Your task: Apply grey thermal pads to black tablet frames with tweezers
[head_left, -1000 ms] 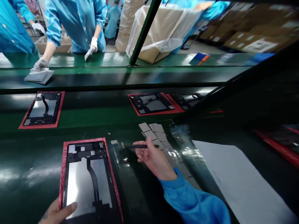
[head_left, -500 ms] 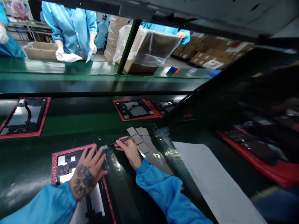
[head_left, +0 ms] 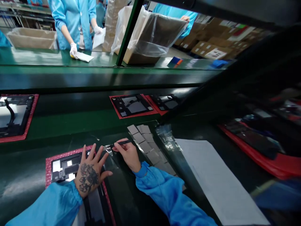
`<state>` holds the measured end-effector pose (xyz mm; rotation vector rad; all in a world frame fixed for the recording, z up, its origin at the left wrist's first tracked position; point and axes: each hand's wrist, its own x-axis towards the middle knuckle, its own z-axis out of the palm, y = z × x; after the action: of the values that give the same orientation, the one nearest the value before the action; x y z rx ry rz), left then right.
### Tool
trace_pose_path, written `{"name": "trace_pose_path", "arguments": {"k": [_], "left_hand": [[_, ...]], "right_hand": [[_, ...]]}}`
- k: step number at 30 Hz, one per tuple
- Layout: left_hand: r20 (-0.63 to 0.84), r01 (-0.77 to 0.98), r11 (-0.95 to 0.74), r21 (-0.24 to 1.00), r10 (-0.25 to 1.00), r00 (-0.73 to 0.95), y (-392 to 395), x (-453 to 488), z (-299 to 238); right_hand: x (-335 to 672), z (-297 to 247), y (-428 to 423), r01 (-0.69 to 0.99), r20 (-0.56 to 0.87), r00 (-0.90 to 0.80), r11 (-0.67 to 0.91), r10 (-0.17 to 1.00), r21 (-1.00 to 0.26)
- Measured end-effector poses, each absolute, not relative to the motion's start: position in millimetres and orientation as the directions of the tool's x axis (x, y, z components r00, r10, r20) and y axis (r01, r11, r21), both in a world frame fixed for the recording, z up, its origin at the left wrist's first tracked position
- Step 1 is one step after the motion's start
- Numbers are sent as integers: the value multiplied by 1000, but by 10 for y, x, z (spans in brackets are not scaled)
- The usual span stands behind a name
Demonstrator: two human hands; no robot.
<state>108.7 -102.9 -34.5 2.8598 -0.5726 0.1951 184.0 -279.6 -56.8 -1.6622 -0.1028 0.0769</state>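
Note:
My left hand [head_left: 90, 172], fingers spread, rests over an opened tablet [head_left: 94, 201] lying on pink-red bubble wrap [head_left: 48, 169]. Its fingertips reach past the tablet's top right corner. Dark tweezers [head_left: 124, 142] are pinched in my right hand [head_left: 129, 155], their tips pointing left towards my left fingertips. At those tips a small shiny piece [head_left: 108, 149] shows, too small to name; whether the tweezers grip it I cannot tell. Beside my right hand lie strips of grey rectangular pads [head_left: 147, 144], partly covered by my sleeve.
Further opened tablets on red wrap lie on the green belt, one at left [head_left: 14, 114] and two [head_left: 133, 105] ahead. Crumpled clear film [head_left: 168, 138] and a white sheet [head_left: 211, 175] lie at right. A dark slanted beam [head_left: 202, 91] crosses there. Co-workers stand beyond the bench.
My left hand has shifted slightly right, fingers spread wider. The tweezers' tips have moved left, closer to its fingertips. The left belt tablet sits further left in view. A co-worker's gloved hands have parted.

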Motion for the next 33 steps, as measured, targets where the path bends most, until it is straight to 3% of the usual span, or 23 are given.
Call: {"name": "trace_pose_path", "arguments": {"k": [4,6,8,10,12,14,21,33], "left_hand": [[133,-387,-904,180,-368,920,-1034,1112,-396],[113,-388,-905,173,-374,921,-1046,1123,-391],[109,-382,-913,146,-369,923,-1075,1090,-313],[148,-403,-909,105,-387,910,-1110,970,-162],[242,-474,-874,104,-440,865,-1126,758,3],[341,-547,-824,146,-477,810,-1090,504,97],[419,-528,-837,141,-433,798,-550,164,-252],[391,-493,-850,186,-396,831,-459,264,-276]], "right_hand": [[1670,-485,-2855,472,400,871,-256,286,-844],[1666,-461,-2889,494,449,867,-250,216,-833],[1735,-446,-2906,296,298,955,-169,15,-940],[1829,-422,-2890,2,0,994,19,-111,-1000],[1879,-380,-2826,-222,-237,969,171,-72,-960],[1841,-325,-2710,-343,-348,937,204,10,-917],[1371,-261,-2197,-450,-415,885,156,213,-880],[1205,-449,-2181,-396,-375,908,86,187,-914]]}}
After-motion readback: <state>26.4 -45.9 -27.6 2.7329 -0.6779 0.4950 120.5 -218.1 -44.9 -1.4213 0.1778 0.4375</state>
